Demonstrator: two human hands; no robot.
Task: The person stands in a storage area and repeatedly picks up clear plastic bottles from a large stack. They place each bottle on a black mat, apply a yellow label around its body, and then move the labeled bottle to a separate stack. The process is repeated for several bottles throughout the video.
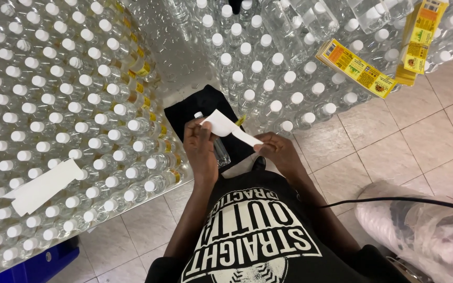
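Note:
My left hand [199, 149] and my right hand [278, 151] both hold a white strip of backing paper [228, 127] between them, above a black cloth [192, 106]. A small clear bottle with a white cap [218, 148] lies on the cloth just under my left hand's fingers. The strip is bent, its wide end by my left fingers and its narrow end at my right thumb. Whether a label still sticks to the strip is unclear.
Many clear white-capped bottles [53, 105] stand packed on the left, some with yellow labels, and more bottles [268, 63] ahead. Yellow label sheets [356, 68] lie on those. A white paper strip [43, 186] rests on the left bottles. A plastic-wrapped bundle [420, 230] lies on the tiled floor.

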